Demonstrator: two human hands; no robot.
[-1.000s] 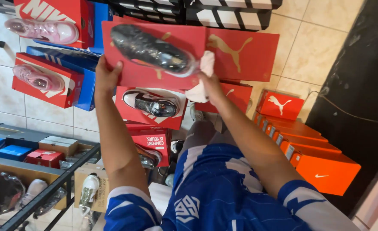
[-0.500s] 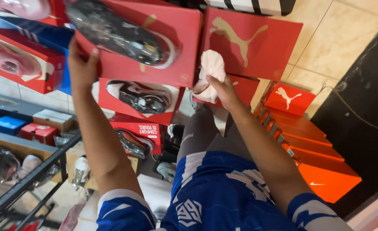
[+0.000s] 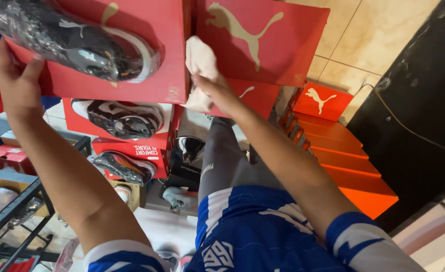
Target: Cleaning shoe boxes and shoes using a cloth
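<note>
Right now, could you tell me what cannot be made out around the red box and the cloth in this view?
- Head view: the wrapped shoe on the red box is cut off by the left and top edges.
- The right hand covers the middle of the white cloth, so its full shape is hidden.
- The left hand's fingertips sit behind the box edge.
- The box's contents cannot be seen.

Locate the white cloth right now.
Head view, top centre: white cloth is in the right hand, pressed against the red shoebox edge.
</note>
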